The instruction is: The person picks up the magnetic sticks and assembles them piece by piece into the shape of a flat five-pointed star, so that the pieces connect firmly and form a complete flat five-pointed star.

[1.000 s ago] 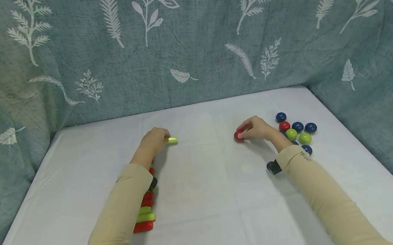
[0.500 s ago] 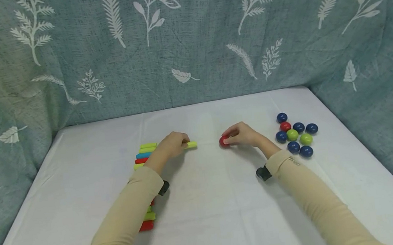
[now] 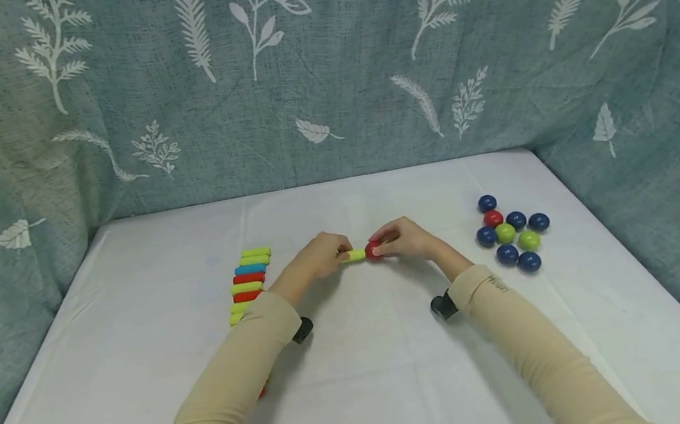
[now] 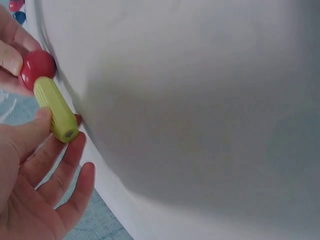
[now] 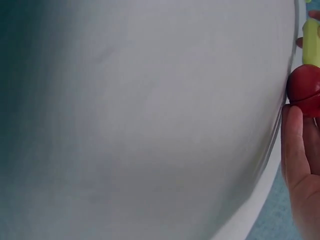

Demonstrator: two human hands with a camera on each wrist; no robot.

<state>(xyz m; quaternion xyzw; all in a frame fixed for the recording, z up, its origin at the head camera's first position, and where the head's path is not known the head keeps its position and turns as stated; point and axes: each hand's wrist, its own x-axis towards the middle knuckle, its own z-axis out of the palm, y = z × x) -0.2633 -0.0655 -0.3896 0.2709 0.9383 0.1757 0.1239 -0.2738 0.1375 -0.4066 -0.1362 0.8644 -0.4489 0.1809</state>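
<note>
Yellow-green is the colour of the little stick (image 3: 354,255) in the middle of the scene, between the two hands. Its long way runs from left to right. The left hand (image 3: 322,254) pinches it by its left part, with the thumb on one side and fingers on the other. Two of that hand's fingers stick out, and the left end of the stick peeks out with a small dark spot on it.

The right end of the stick points at the red ball (image 3: 372,251) and touches it. The right hand (image 3: 407,238) holds the ball from the right side with its thumb and fingers. So the left hand is the nearer one to the stick, and the right hand is nearer to the ball. I cannot tell if the stick goes into the ball or only touches it.

On the left of the white table (image 3: 360,391) is a row of sticks (image 3: 249,278). The left sleeve (image 3: 226,400) hides its near part. Far over on the right is a bunch of balls (image 3: 506,233).
</note>
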